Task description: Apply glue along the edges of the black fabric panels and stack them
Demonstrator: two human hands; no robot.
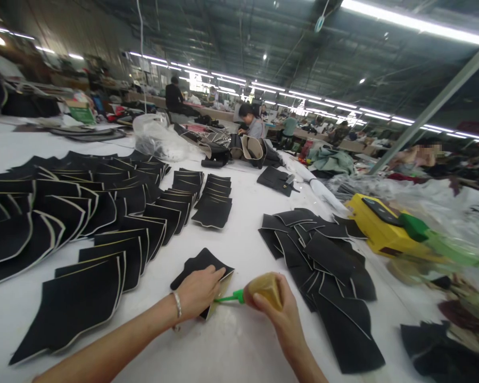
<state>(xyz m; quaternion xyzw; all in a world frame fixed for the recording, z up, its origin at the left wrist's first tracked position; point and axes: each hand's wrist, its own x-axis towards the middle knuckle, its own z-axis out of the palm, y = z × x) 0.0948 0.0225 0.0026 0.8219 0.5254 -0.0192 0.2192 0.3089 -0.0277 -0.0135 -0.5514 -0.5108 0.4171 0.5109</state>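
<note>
On the white table, my left hand (201, 290) lies over a small black leather-like panel (203, 261), holding it with the fingers bent near its right edge. A yellowish strip shows along that edge. My right hand (282, 306) is wrapped round an amber squeeze bottle (266, 290), tipped sideways. Its thin green nozzle (231, 297) points left and meets the panel's edge by my left fingertips. Part of the panel is hidden under my left hand.
Overlapping rows of black panels (74, 290) cover the left side. A loose heap of black panels (335, 255) lies at right, beside a yellow box (377, 226) and clear plastic (455, 213). A plastic bag (155, 135) sits farther back. People work at tables beyond.
</note>
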